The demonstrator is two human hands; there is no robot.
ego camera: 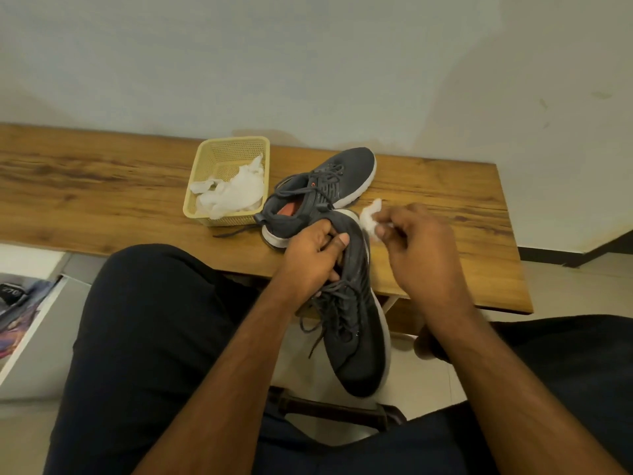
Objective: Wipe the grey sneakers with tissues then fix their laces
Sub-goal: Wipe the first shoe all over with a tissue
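Note:
My left hand grips a grey sneaker by its collar, holding it over my lap with the toe pointing toward me and its dark laces hanging loose. My right hand pinches a crumpled white tissue just right of that sneaker's heel. The second grey sneaker with a white sole lies on the wooden table, its laces undone and one trailing off to the left.
A yellow plastic basket holding crumpled white tissues sits on the table left of the second sneaker. A wall stands behind the table. My dark-trousered knees flank the held sneaker. A printed box lies on the floor at left.

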